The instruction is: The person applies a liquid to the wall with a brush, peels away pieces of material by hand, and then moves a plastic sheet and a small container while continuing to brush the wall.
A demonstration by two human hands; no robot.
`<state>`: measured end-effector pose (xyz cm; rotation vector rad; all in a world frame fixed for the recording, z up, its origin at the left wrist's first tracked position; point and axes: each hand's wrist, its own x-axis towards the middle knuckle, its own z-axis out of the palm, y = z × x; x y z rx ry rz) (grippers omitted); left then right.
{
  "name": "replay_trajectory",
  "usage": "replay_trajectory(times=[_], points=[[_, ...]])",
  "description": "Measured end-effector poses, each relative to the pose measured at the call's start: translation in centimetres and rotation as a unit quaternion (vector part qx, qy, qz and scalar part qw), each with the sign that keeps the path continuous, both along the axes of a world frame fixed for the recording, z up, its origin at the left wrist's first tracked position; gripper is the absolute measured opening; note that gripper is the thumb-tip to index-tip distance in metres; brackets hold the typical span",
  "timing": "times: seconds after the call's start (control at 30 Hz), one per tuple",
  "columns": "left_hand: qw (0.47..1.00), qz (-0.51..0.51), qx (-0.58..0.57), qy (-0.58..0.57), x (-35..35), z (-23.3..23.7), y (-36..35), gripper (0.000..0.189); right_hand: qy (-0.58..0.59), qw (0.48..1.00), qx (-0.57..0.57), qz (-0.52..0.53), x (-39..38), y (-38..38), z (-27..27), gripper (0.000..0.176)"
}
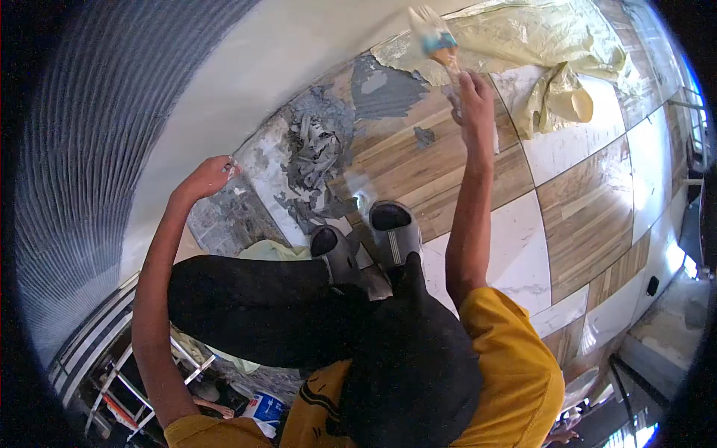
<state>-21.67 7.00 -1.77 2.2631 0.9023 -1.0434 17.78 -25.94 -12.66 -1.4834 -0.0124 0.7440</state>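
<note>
My right hand [476,108] is wrapped round the wooden handle of a paintbrush [444,54]. The brush's pale bristles point up and away, near the base of the white wall, and are slightly blurred. My left hand [210,176] is closed low beside the wall, with pale smears on its fingers; what it may hold is too small to make out. Between the hands, grey scraped-off flakes [317,153] are heaped on the tiled floor along the wall. A smooth grey patch [381,89] lies beyond them, below the brush.
Crumpled yellowish plastic sheeting [523,37] covers the floor at the far end. The white wall [284,52] curves along the left, with a ribbed grey surface [112,134] above it. Behind me are a metal ladder [123,381] and a blue-and-white bucket [263,409].
</note>
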Motion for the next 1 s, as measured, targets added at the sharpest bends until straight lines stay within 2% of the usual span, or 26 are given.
replay_trajectory(times=[0.03,0.1,0.13,0.17,0.23,0.3,0.37,0.47,0.5,0.57,0.63,0.7,0.73,0.77,0.83,0.9,0.93,1.0], points=[[1.0,0.003,0.013,0.024,0.4,0.5,-0.5,0.035,-0.001,1.0,-0.001,0.001,0.5,0.0,-1.3,0.03],[0.999,0.0,0.027,0.045,0.5,0.5,-0.8,0.031,-0.059,0.993,-0.095,0.025,2.2,0.8,-5.0,0.03],[0.999,-0.009,0.026,0.044,-0.1,0.2,-0.3,0.029,-0.44,0.86,-0.202,0.158,4.2,0.4,-10.9,0.03],[0.999,-0.019,0.025,0.042,-0.3,0.0,-0.1,0.027,-0.441,0.86,-0.205,0.154,4.2,1.0,-10.3,0.03],[0.999,-0.01,0.027,0.043,0.8,0.6,-0.7,0.026,-0.202,0.97,-0.093,0.099,3.8,3.9,-6.6,0.027],[0.998,0.004,0.03,0.045,1.2,0.5,-0.5,0.026,-0.172,0.98,-0.054,0.088,3.6,3.1,-1.5,0.027],[1.0,0.02,0.009,0.01,0.5,-0.6,0.1,0.025,-0.025,0.998,0.062,0.0,2.6,1.2,4.5,0.031],[1.0,0.012,-0.005,0.007,0.4,-0.7,0.0,0.023,-0.026,0.999,0.044,-0.01,4.6,-1.4,4.3,0.029],[1.0,0.012,-0.006,0.006,0.4,-0.6,-0.1,0.023,-0.027,0.999,0.043,-0.009,5.3,-1.8,3.0,0.029],[1.0,0.015,-0.005,0.013,0.6,0.0,-0.4,0.023,-0.102,0.989,-0.103,0.017,6.9,-1.1,-1.7,0.029],[0.999,0.037,-0.001,0.021,0.7,0.5,-0.8,0.023,-0.071,0.989,-0.12,0.054,7.9,0.6,-3.9,0.03],[0.998,0.058,0.001,0.032,0.5,0.2,-0.5,0.023,-0.124,0.983,-0.123,0.06,8.1,2.6,-5.1,0.03],[0.999,0.041,-0.009,0.015,0.0,-0.2,0.1,0.025,-0.19,0.975,-0.089,0.077,8.3,3.2,-3.9,0.031],[0.999,0.025,-0.019,-0.003,-0.6,-0.7,0.5,0.026,-0.189,0.975,-0.089,0.077,8.3,3.0,-2.6,0.031],[1.0,0.017,-0.001,0.005,0.5,0.0,-0.4,0.027,-0.11,0.993,0.03,0.04,7.1,1.7,3.8,0.03],[1.0,0.009,0.016,0.01,0.9,0.1,-0.7,0.028,-0.09,0.992,0.085,0.024,6.5,-0.7,7.7,0.03],[1.0,0.003,0.012,0.017,0.8,0.0,-0.6,0.028,-0.089,0.994,0.048,-0.034,5.9,-1.2,9.0,0.029],[1.0,-0.004,0.006,0.023,0.5,-0.3,-0.5,0.028,-0.081,0.996,0.012,-0.019,7.2,-2.6,6.9,0.03]])
